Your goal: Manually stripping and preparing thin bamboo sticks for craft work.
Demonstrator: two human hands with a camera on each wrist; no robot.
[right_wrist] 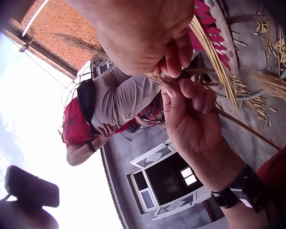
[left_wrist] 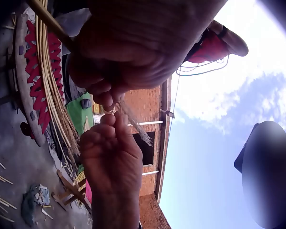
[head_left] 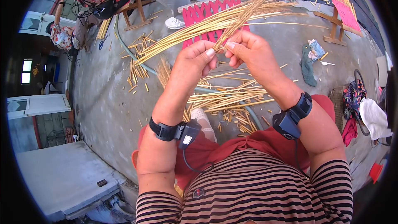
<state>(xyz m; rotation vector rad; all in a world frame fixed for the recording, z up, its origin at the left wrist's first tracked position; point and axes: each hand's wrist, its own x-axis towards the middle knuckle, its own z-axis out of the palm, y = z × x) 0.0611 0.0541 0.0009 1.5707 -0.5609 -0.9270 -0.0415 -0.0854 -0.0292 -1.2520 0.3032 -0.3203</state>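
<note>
Here it is, right at the fingertips: the feathery stalk (head_left: 252, 11) crosses the narrow gap between the left hand (head_left: 192, 60) and the right hand (head_left: 251, 49). Its long axis is the thing to watch. The brushy head fans out beyond both hands, slanting away and to the right; the bare stem (right_wrist: 250, 129) comes out behind the left hand and angles back toward the person's lap, as the right wrist view shows. Neither hand is nearer, as both are on it, thumbs almost meeting where the brush narrows.

Now the grips! The left hand is clamped on the stalk, thumb pressed to forefinger, the other fingers curled in. The right hand pinches the same stretch from the opposite side, thumb and forefinger together; whether they pinch the whole stalk or only a few strands, I can't tell. Just beyond the hands, a bundle of golden stalks (head_left: 178, 35) lies across a rack with pink straps (head_left: 191, 16). On the near side, below the hands, loose stalks (head_left: 232, 97) litter the floor (head_left: 107, 99).
</note>
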